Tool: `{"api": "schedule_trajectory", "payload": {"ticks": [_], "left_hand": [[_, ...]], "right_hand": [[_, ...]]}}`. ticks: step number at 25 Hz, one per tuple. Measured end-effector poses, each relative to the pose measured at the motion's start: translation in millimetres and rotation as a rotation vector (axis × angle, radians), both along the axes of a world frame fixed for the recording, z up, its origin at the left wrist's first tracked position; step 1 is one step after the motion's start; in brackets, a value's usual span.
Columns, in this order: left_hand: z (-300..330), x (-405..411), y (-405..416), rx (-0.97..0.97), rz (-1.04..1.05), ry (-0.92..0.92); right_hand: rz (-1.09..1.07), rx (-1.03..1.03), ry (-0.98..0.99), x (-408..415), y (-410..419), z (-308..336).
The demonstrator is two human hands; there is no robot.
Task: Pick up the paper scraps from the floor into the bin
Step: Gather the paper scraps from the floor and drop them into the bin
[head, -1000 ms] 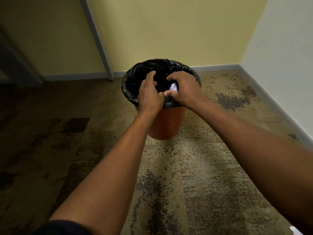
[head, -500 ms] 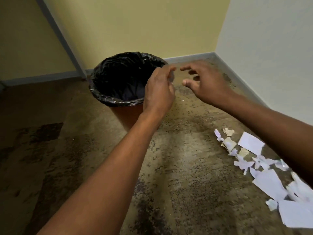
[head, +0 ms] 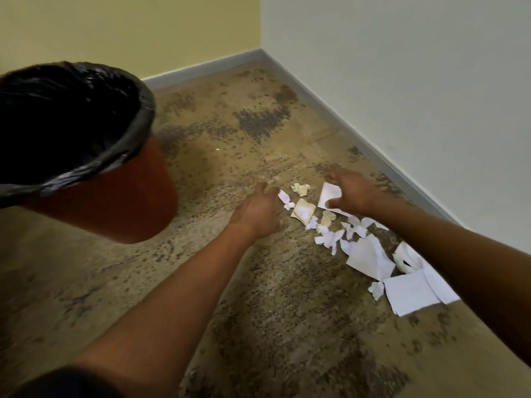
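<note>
Several white and cream paper scraps (head: 365, 254) lie in a line on the speckled floor at the right. My left hand (head: 258, 211) hovers open just left of the far end of the scraps, empty. My right hand (head: 349, 191) is spread open over a white torn sheet (head: 330, 195) at the far end, fingertips touching or nearly touching it. The orange bin (head: 120, 208) with a black liner stands at the left, apart from both hands. What lies inside the bin is too dark to see.
A white wall with a grey skirting board (head: 373, 150) runs close behind the scraps on the right. A yellow wall (head: 129, 30) closes the far side. Open floor (head: 230, 297) lies between the bin and the scraps.
Both hands left the bin, where a scrap was dropped, and came down to the right onto the scraps. The view turned right, so the bin now sits at the left edge.
</note>
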State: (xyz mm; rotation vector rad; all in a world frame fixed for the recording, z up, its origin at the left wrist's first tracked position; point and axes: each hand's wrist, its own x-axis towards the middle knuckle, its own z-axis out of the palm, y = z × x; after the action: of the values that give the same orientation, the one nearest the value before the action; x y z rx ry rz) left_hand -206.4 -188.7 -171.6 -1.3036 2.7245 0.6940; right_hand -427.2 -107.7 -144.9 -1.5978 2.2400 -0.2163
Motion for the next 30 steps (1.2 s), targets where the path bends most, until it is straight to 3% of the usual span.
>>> {"api": "schedule_trajectory", "payload": {"ticks": [4, 15, 21, 26, 30], "left_hand": [[-30, -23, -21, -0.071, -0.137, -0.238], [-58, -85, -67, -0.141, -0.408, -0.405], [-63, -76, -53, -0.116, -0.361, -0.132], [-72, -56, -25, -0.056, -0.205, -0.022], [-71, -38, 1, 0.023, -0.108, 0.041]], "right_hand": [[0.087, 0.154, -0.047, 0, -7, -47], [0.226, 0.129, 0.11, 36, -15, -88], [0.294, -0.018, 0.126, 37, -3, -86], [0.079, -0.065, 0.009, 41, 8, -97], [0.036, -0.087, -0.087, 53, 21, -95]]}}
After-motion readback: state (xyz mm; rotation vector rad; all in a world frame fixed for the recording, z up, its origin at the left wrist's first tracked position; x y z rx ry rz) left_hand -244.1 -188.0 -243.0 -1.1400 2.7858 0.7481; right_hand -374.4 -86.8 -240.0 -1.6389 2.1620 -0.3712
